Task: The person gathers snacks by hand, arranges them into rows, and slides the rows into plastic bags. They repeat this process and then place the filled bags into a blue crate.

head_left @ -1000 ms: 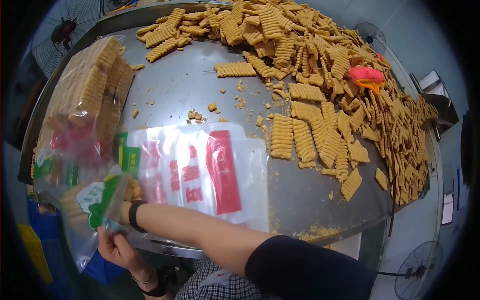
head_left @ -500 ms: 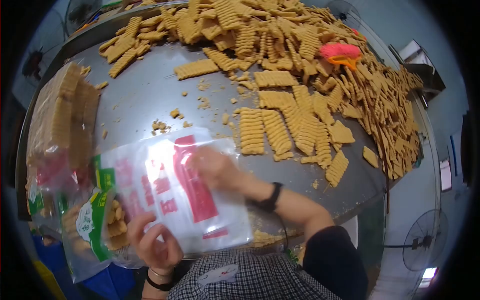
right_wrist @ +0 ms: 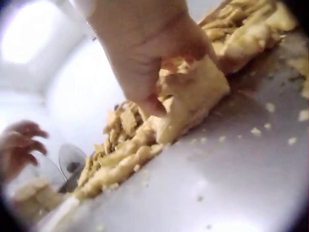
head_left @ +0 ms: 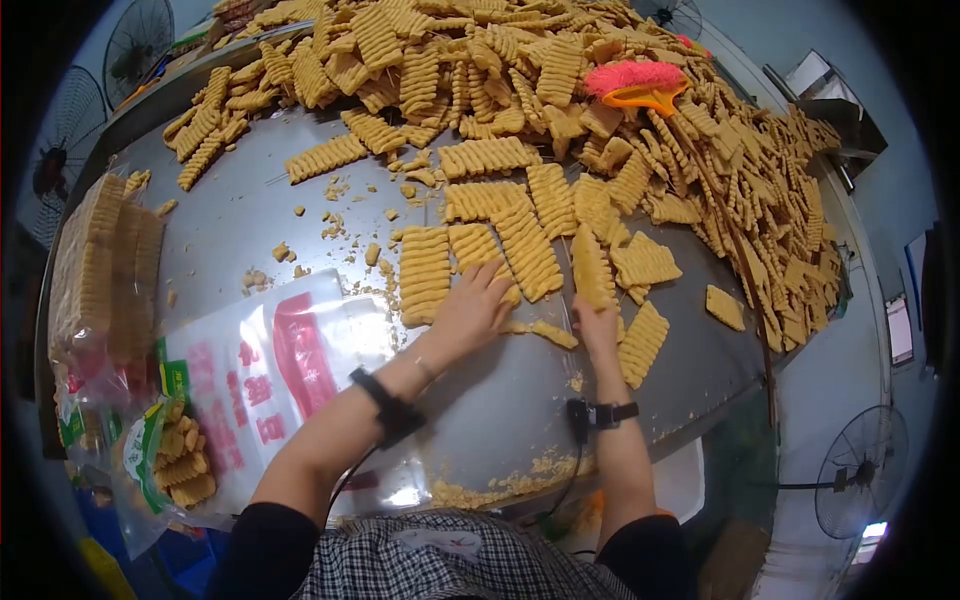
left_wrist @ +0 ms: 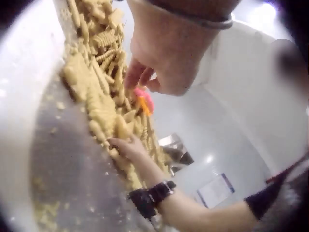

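My right hand (head_left: 597, 325) pinches the lower end of a ridged golden piece (head_left: 592, 268), tilted up among the loose pieces; in the right wrist view the hand (right_wrist: 145, 58) has thumb and fingers round a piece (right_wrist: 198, 96). My left hand (head_left: 468, 318) reaches over another ridged piece (head_left: 472, 243), fingers spread and slightly bent; contact is unclear. The left wrist view shows the left hand (left_wrist: 166, 53) in the foreground and the right hand (left_wrist: 131, 149) beyond it. A whole ridged piece (head_left: 425, 272) lies left of my left fingers.
Printed clear bags (head_left: 255, 375) lie flat at the left, beside a part-filled bag (head_left: 180, 465) and packed bags (head_left: 95, 270). A large heap (head_left: 740, 180) fills the back and right, with a pink-and-orange brush (head_left: 640, 85) on it. Crumbs (head_left: 500, 485) lie along the near edge.
Both hands have left the bags at the left and moved right to the loose pieces. The right hand has taken hold of one. The camera view has shifted right.
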`<action>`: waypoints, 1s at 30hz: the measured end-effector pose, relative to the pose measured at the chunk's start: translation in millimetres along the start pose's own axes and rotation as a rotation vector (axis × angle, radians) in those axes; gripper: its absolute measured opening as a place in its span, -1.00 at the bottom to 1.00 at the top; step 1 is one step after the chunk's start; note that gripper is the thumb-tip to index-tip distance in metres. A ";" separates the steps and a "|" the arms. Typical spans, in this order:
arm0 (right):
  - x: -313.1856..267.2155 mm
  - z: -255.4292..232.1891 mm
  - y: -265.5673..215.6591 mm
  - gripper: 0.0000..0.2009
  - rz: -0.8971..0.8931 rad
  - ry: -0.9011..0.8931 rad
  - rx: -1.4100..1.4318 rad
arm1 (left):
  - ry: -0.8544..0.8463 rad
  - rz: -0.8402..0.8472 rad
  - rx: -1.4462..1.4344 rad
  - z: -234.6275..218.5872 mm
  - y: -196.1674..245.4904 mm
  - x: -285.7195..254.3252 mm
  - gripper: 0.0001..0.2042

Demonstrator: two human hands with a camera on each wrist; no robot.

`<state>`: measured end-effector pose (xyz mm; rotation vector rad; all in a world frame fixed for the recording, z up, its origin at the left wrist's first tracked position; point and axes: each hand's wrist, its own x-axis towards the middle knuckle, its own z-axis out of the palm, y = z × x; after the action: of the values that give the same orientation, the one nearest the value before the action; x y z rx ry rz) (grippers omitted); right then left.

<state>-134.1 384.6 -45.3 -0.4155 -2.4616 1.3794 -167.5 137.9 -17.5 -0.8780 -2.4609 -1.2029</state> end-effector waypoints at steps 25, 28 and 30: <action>-95.1 -69.7 -48.1 -0.81 -0.089 -0.432 0.087 | 0.176 -0.785 -1.163 -119.1 -5.6 -38.3 -0.78; -100.4 -67.9 -90.4 -0.81 -0.133 -0.525 0.084 | -0.049 -0.444 -0.512 -136.8 2.2 -46.2 -0.72; -103.5 -56.8 -107.2 -0.81 -0.149 -0.645 0.061 | -0.163 -0.386 -0.133 -145.5 27.3 -48.1 -0.69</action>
<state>-29.0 335.3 64.0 0.2742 -2.8422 1.7169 -116.8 17.4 67.1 -0.5640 -2.8000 -1.4861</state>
